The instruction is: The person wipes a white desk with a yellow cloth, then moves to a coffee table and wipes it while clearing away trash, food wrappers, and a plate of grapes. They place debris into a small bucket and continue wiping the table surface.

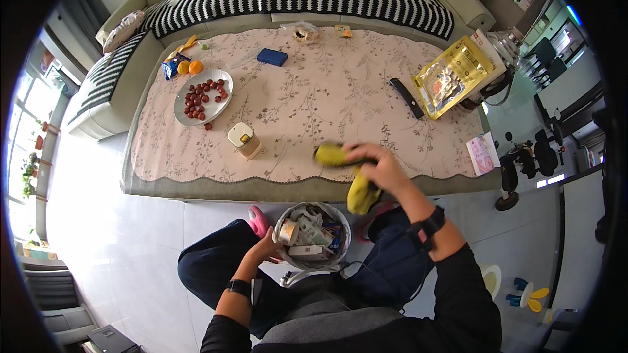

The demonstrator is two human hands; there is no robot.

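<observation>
My right hand [380, 164] holds a yellow-green and dark cloth [362, 193] at the table's front edge. Part of it lies over the tabletop and part hangs below the edge; motion blurs it. On the floor between my feet stands a round waste bin [347, 223] with a liner, filled with paper, wrappers and a small white box [308, 253]. My left hand [269, 246] grips the bin's left rim, beside a paper cup [288, 231] lying in the rubbish.
A pink floral tablecloth [294, 103] bears a plate [182, 115] of red fruit, a lidded container [244, 140], oranges [195, 67], a blue box [272, 57], a remote control [406, 98] and a gold pouch [454, 76]. Behind is a sofa [216, 25].
</observation>
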